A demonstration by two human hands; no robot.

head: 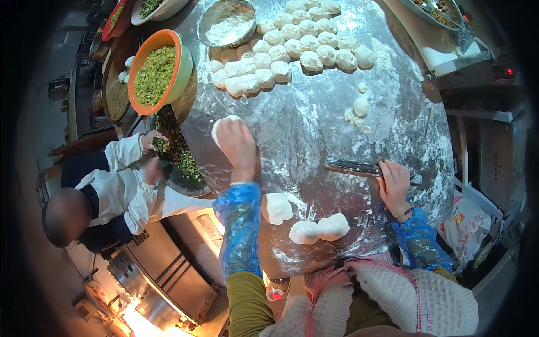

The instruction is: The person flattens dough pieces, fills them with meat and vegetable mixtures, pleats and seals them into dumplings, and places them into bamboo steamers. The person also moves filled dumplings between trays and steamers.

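Observation:
On a floured metal worktop [294,151], my left hand [236,141] grips a piece of white dough [220,126], mostly hidden under the palm. My right hand [394,183] is closed around one end of a dark, flour-dusted cleaver or scraper [353,167] lying along the top. Nearer to me sit a flattened dough piece [276,208] and two dough pieces touching each other [320,228]. Small dough scraps [360,107] lie beyond the tool. Rows of dough balls [292,48] fill the far side, beside a metal bowl of flour [226,23].
An orange-rimmed basket of chopped greens [156,76] stands at the worktop's left edge. A co-worker [122,189] on the left holds filled dough over a tray of chopped greens [187,168]. A bowl of filling [438,12] stands far right; a plastic bag [465,227] is lower right.

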